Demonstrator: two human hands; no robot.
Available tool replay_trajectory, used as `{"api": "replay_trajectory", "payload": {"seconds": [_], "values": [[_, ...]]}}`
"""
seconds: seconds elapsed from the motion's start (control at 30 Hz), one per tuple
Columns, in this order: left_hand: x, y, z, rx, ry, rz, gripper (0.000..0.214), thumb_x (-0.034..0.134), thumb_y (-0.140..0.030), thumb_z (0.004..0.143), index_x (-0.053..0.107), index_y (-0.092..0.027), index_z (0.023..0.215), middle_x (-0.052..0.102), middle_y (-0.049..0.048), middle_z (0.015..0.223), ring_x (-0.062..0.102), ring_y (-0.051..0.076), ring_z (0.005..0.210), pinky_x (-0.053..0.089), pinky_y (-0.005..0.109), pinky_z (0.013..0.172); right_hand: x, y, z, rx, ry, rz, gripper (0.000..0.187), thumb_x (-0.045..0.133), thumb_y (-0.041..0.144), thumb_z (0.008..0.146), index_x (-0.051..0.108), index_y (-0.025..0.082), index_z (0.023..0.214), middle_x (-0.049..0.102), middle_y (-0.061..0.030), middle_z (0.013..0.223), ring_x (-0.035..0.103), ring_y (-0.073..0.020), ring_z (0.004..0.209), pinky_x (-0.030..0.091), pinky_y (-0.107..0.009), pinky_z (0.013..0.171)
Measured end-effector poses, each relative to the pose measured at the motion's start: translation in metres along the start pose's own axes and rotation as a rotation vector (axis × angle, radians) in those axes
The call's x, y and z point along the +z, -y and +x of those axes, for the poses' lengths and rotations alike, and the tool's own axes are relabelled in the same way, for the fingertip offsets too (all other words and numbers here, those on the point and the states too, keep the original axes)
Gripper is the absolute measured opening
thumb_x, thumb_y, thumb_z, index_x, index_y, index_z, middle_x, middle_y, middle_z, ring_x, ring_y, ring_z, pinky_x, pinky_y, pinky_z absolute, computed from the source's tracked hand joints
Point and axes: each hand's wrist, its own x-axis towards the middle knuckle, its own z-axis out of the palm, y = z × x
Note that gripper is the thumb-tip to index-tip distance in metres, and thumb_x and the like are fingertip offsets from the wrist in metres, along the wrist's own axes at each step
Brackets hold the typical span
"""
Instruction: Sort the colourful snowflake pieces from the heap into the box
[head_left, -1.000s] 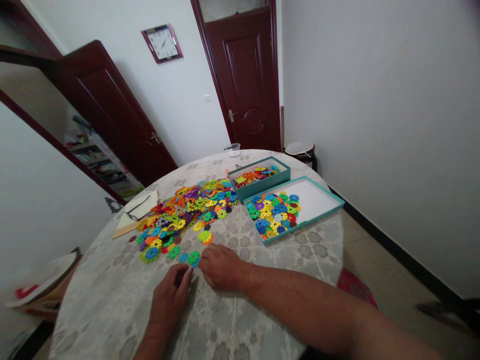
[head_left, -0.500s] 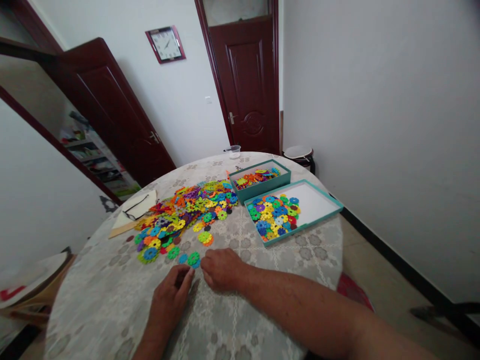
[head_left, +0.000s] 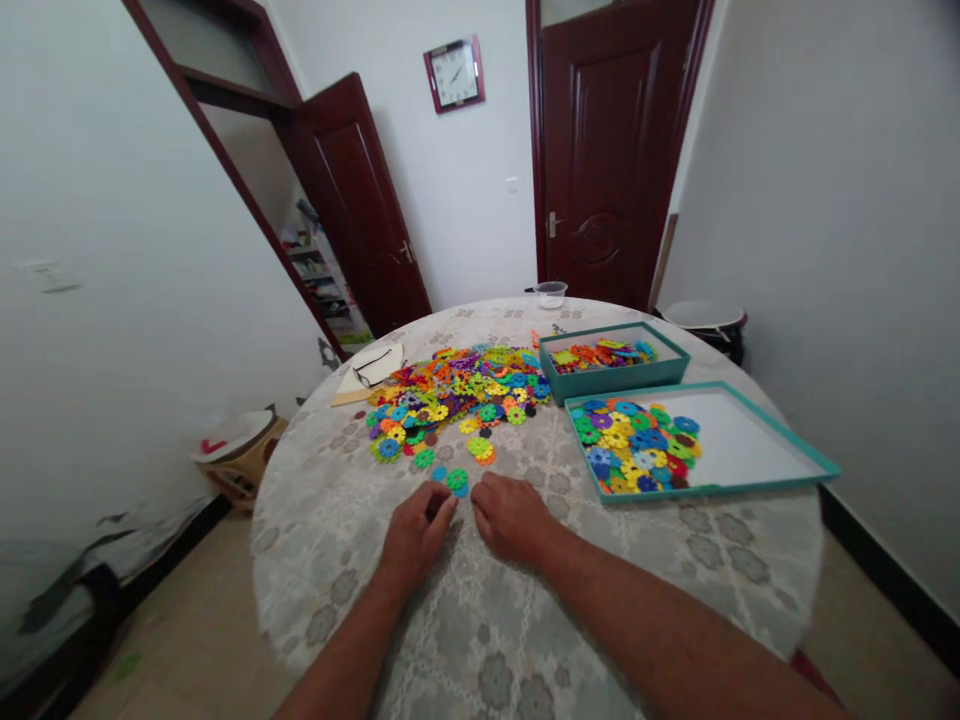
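My left hand (head_left: 415, 527) rests low over the near part of the table, its fingers curled and thumb brought toward them. Facing it, my right hand (head_left: 513, 514) is closed in a loose fist with the fingertips turned down. Whatever either hand may pinch is hidden or too small to name. Just beyond the gap between them lies a green notched plastic disc (head_left: 457, 480), with blue discs beside and partly under it. A yellow-green disc (head_left: 481, 448) overlaps an orange one farther off. Behind these spreads a large pile of multicoloured flower-shaped discs (head_left: 450, 385).
A teal box (head_left: 615, 376) holding more discs stands right of the pile. Nearer, a teal-rimmed lid (head_left: 757, 440) has discs across its left part. Glasses (head_left: 373, 370) lie on paper at the left; a clear plastic cup (head_left: 551, 294) is at the far edge.
The view has turned left and levelled, so the table and everything on it appear farther right. Both hands stay beside the same green and blue discs, with little visible change in their pose.
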Motion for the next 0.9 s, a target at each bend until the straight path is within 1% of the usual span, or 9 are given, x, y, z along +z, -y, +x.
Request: {"api": "replay_trajectory", "payload": {"seconds": [0.13, 0.33, 0.47, 0.57, 0.73, 0.9], "values": [[0.000, -0.001, -0.003, -0.011, -0.008, -0.044, 0.024, 0.056, -0.040, 0.098, 0.068, -0.020, 0.096, 0.073, 0.0028, 0.087, 0.067, 0.018, 0.080, 0.050, 0.028, 0.076, 0.001, 0.000, -0.001, 0.003, 0.012, 0.005, 0.014, 0.052, 0.026, 0.102, 0.065, 0.021, 0.103, 0.067, -0.0067, 0.102, 0.064, -0.0198, 0.094, 0.045, -0.029, 0.079], [0.000, -0.004, -0.004, -0.045, -0.022, -0.069, 0.023, 0.058, -0.039, 0.097, 0.069, -0.020, 0.092, 0.071, 0.0019, 0.081, 0.062, 0.016, 0.072, 0.047, 0.028, 0.069, 0.004, 0.000, -0.001, 0.012, 0.032, 0.018, 0.012, 0.054, 0.024, 0.101, 0.065, 0.021, 0.102, 0.066, -0.0061, 0.102, 0.064, -0.0188, 0.093, 0.042, -0.028, 0.077], [0.000, -0.004, -0.005, -0.042, -0.045, -0.089, 0.023, 0.058, -0.040, 0.096, 0.069, -0.020, 0.091, 0.071, 0.0022, 0.081, 0.062, 0.017, 0.073, 0.047, 0.027, 0.069, 0.007, -0.001, -0.001, 0.007, 0.017, 0.010, 0.012, 0.052, 0.025, 0.102, 0.064, 0.022, 0.101, 0.066, -0.0051, 0.100, 0.064, -0.0189, 0.091, 0.041, -0.029, 0.075], [0.000, -0.004, -0.005, -0.055, -0.040, -0.106, 0.024, 0.059, -0.041, 0.096, 0.069, -0.020, 0.091, 0.071, 0.0023, 0.081, 0.062, 0.017, 0.072, 0.047, 0.027, 0.069, 0.010, -0.001, -0.001, 0.008, 0.009, 0.004, 0.013, 0.051, 0.026, 0.102, 0.064, 0.022, 0.100, 0.065, -0.0048, 0.099, 0.064, -0.0189, 0.088, 0.040, -0.030, 0.073], [-0.001, -0.003, -0.004, -0.065, -0.041, -0.097, 0.024, 0.059, -0.040, 0.095, 0.069, -0.020, 0.089, 0.070, 0.0016, 0.078, 0.062, 0.016, 0.070, 0.047, 0.027, 0.068, 0.011, -0.002, 0.000, 0.012, 0.019, 0.017, 0.012, 0.052, 0.024, 0.102, 0.064, 0.022, 0.101, 0.065, -0.0054, 0.100, 0.063, -0.0190, 0.090, 0.040, -0.029, 0.073], [-0.002, -0.004, -0.002, -0.081, -0.023, -0.081, 0.025, 0.056, -0.041, 0.096, 0.070, -0.020, 0.091, 0.072, 0.0023, 0.080, 0.064, 0.018, 0.073, 0.049, 0.028, 0.071, 0.011, -0.003, 0.001, 0.010, 0.009, 0.034, 0.010, 0.053, 0.025, 0.100, 0.063, 0.023, 0.101, 0.065, -0.0049, 0.101, 0.064, -0.0198, 0.090, 0.040, -0.030, 0.073]]}}
